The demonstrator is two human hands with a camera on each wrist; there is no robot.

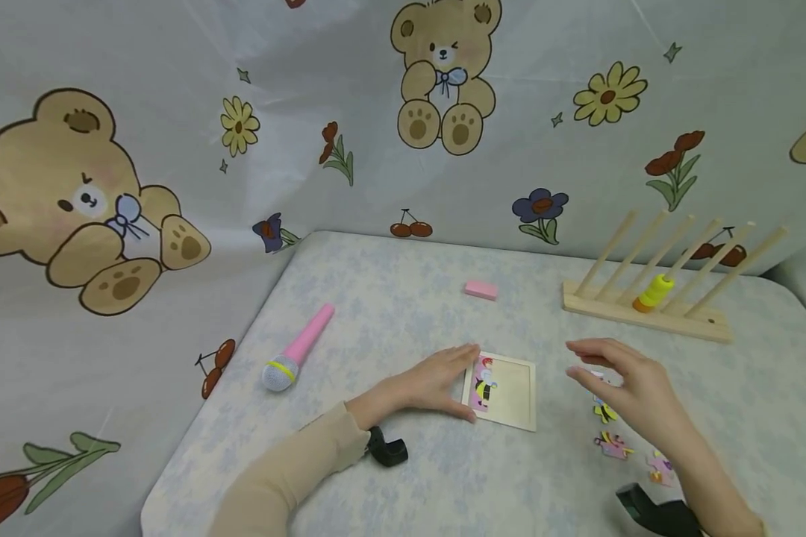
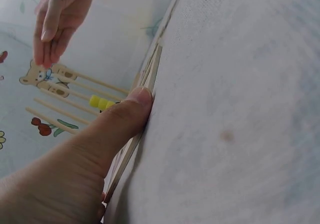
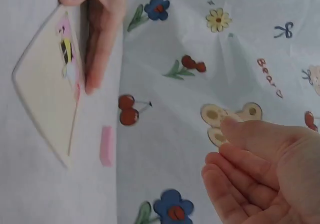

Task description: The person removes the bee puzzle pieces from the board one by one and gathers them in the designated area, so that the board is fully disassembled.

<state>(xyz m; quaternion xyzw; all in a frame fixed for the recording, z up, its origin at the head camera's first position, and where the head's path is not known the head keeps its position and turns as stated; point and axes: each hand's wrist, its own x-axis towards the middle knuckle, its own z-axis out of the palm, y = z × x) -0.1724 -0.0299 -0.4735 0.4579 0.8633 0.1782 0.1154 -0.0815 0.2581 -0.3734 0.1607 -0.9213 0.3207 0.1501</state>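
Note:
My left hand holds the left side of a shallow wooden puzzle tray, with the thumb at its near corner and the fingers reaching along to its far corner. Within the tray, a puzzle strip printed with a figure in yellow and black lies along the left side. To the right, my right hand hovers with thumb and fingers apart and grasps nothing; its fingers look softly bent in the right wrist view. Below it are loose puzzle pieces, including a pink one and another, partly hidden by the hand.
A wooden peg stand with yellow and orange beads on one peg stands at the back right. A pink block lies behind the tray. A pink toy microphone lies to the left. Bear-patterned cloth hangs beyond the table.

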